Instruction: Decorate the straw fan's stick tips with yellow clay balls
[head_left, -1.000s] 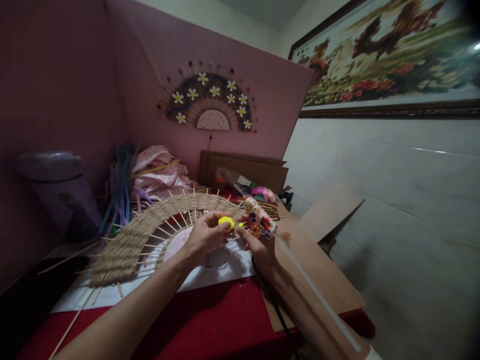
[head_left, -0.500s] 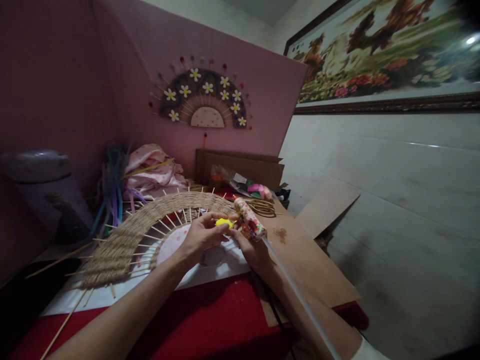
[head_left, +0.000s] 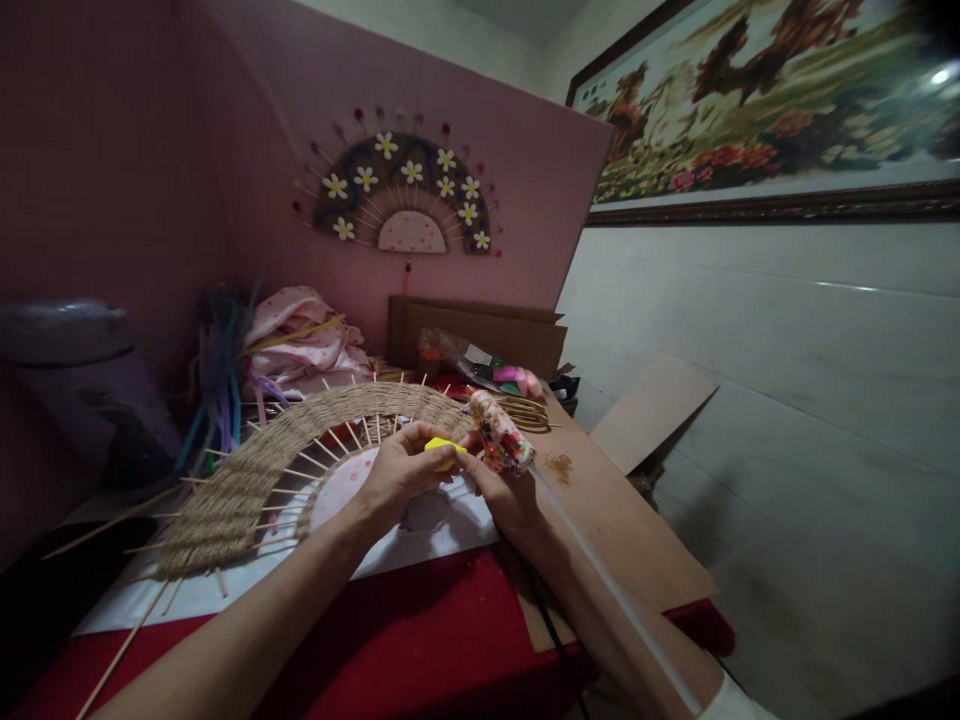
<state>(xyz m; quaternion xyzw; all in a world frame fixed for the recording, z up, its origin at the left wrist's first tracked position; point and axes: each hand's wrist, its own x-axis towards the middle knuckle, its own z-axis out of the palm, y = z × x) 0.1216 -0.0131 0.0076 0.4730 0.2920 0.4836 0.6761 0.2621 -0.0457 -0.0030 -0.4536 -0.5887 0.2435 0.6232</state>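
- Woven fan (head_left: 247, 480) of straw rope on wooden sticks, flat on white paper (head_left: 225, 585) at the left.
- Left hand (head_left: 401, 475) above the fan's right end, fingers pinched shut on a small yellow piece (head_left: 442, 447).
- Right hand (head_left: 506, 495) just beside it, wrapped around a flower-patterned glue gun (head_left: 501, 440), nozzle touching the yellow piece.
- Brown board (head_left: 615, 520) lying at the right.
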